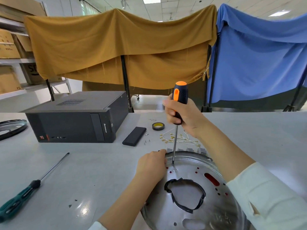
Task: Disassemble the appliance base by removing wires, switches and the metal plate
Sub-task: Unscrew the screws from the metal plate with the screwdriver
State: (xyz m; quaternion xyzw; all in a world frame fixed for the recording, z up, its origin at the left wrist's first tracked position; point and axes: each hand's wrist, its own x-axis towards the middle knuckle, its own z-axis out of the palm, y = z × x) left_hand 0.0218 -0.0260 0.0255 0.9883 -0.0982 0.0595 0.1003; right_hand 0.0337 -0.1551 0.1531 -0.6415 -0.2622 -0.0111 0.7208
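The desk carries all parts. The landmark is the metal plate, a round dished steel disc at the near right edge of the desk, with a tape-edged opening in its middle and red showing through its slots.

Far left of the plate lies a black computer case on its side. Left of the plate a spare green-handled screwdriver lies idle. Between the case and the plate lies a flat black box; beyond the plate stands a tape roll. Just behind the plate lies a bundle of pale wires with brass terminals, already detached, and a row of grey switches touches the plate's far rim.

The left hand rests on the plate's far-left rim, fingers curled over the edge to steady it. The right hand has its fingers clenched around the handle of the orange-and-black screwdriver, held upright, tip on the plate surface beside a small screw.

Step in hand, as judged: releasing the plate's fasteners. The next move calls for seating the tip squarely in the screw head, pressing down, and holding the rim firmly against rotation.
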